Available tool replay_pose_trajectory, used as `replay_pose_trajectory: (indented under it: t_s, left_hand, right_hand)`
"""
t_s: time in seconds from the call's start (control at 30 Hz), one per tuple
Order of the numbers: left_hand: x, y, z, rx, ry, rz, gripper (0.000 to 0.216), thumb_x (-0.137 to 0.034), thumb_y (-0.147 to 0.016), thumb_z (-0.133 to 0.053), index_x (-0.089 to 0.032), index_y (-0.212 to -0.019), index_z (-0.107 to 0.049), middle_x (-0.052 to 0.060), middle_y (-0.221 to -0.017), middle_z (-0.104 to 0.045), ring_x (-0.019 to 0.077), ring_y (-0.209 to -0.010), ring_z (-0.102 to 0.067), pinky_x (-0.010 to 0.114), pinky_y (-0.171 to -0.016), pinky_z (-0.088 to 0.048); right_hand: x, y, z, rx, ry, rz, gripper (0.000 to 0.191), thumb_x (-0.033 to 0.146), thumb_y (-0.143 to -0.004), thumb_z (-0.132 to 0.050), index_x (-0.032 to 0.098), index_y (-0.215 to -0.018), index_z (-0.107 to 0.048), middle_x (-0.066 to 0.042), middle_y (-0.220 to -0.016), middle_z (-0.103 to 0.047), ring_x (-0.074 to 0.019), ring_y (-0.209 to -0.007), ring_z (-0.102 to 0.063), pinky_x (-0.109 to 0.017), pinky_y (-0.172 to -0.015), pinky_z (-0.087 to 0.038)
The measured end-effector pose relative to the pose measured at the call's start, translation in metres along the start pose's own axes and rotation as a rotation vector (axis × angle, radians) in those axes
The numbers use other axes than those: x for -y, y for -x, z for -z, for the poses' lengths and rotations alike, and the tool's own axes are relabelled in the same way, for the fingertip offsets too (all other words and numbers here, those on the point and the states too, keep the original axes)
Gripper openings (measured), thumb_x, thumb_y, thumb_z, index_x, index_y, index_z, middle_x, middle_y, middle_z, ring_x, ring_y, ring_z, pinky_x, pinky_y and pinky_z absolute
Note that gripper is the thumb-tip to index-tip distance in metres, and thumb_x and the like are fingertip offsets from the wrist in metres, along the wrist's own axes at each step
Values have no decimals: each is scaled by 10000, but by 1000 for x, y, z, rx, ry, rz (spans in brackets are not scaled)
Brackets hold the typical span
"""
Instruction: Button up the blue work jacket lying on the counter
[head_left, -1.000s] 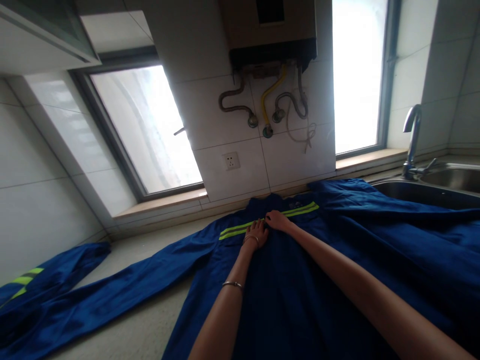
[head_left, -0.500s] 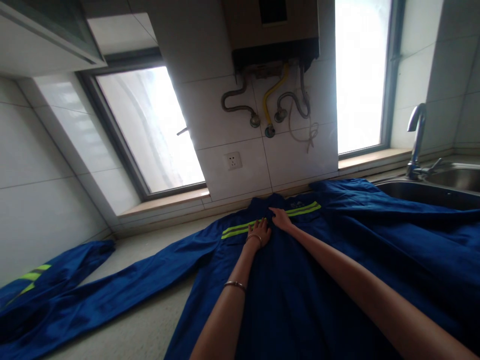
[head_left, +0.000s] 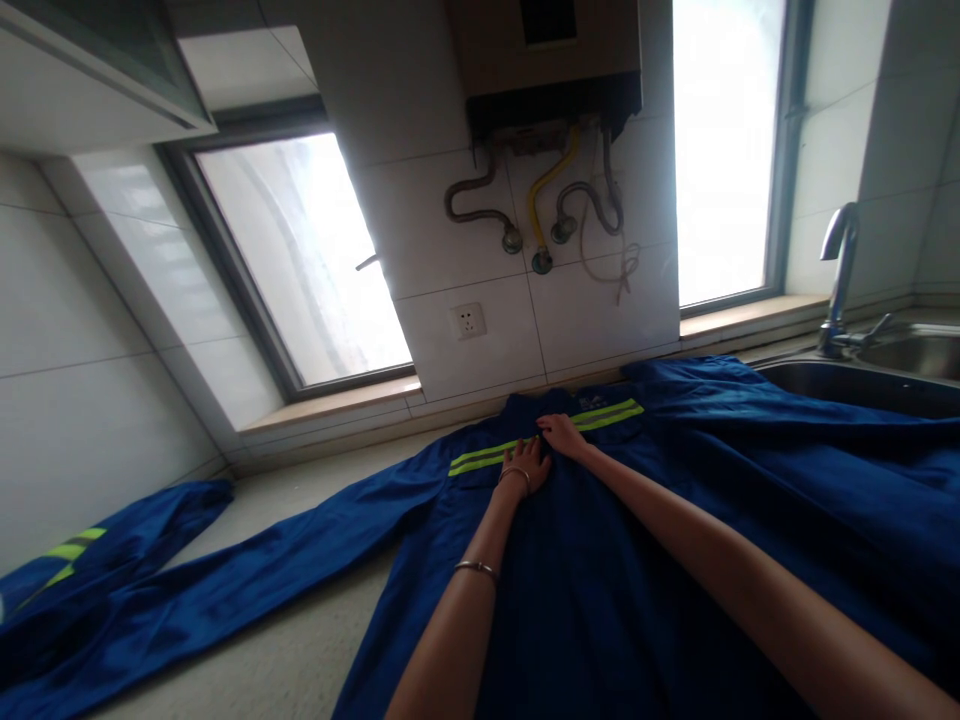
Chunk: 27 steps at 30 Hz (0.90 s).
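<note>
A blue work jacket (head_left: pixel 577 580) with yellow-green reflective stripes lies spread front-up on the counter, its collar towards the wall. My left hand (head_left: pixel 527 463) rests on the chest by the left stripe, fingers spread over the cloth; bangles circle that wrist and forearm. Just beside it, my right hand (head_left: pixel 562 437) is at the front opening below the collar, its fingers bent together on the jacket's edge. The fingertips' exact grip is hard to see. One sleeve (head_left: pixel 315 545) stretches left across the counter.
A steel sink (head_left: pixel 795 385) with a tap (head_left: pixel 838 280) stands at the right, next to the jacket. On the tiled wall hang a water heater (head_left: pixel 551 60) with hoses and a socket (head_left: pixel 469 321). A wall cabinet (head_left: pixel 97 90) juts out upper left. Counter surface (head_left: pixel 300 640) shows below the sleeve.
My right hand's fingers have drawn in from a pointing pose and bend over the front opening. My left hand has shifted slightly right and stays flat on the jacket.
</note>
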<state>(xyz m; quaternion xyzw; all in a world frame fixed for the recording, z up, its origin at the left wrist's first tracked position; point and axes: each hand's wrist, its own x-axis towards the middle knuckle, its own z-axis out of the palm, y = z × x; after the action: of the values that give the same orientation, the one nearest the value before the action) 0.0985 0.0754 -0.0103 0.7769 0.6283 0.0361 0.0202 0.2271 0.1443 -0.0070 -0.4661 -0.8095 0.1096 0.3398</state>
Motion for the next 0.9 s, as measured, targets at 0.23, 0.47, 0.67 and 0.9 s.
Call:
replay_pose_trajectory:
  t_s: [0.23,0.47,0.67,0.9]
  left_hand:
    - [-1,0,-2,-15,-4,-14,664,-534,-869,-158,-189,-1433,-218,26,-1499,-218,300,-1375,-114,534,-1092,-140]
    - [-2,0,-2,-25,12,-8,638,-525,-873,-179,-215,-1429,-230,24,-1495,-229,297,-1375,-123,542,-1091,-131]
    - [-2,0,-3,-35,26,-11,621,-514,-877,-196,-219,-1420,-250,21,-1492,-239,288,-1376,-124,531,-1094,-129]
    - [-2,0,-2,-39,35,-15,628,-517,-879,-195,-210,-1424,-245,35,-1492,-236,289,-1377,-121,530,-1091,-128]
  right_hand:
    - [-6,-3,-8,7,-15,29,410,68,-767,-458,89,-1145,-618,-83,-1119,-644,-142,-1046,-587,-188,-923,-408]
    - [-8,-2,-12,3,-3,54,382,106,-792,-472,86,-1143,-621,-91,-1122,-641,-159,-1046,-586,-200,-917,-413]
    - [-6,1,-10,20,32,73,358,135,-841,-438,125,-1145,-627,-80,-1137,-635,-173,-1064,-573,-229,-930,-399]
    - [-5,0,-9,80,78,85,351,155,-892,-386,135,-1157,-615,-83,-1153,-626,-177,-1065,-572,-234,-912,-396]
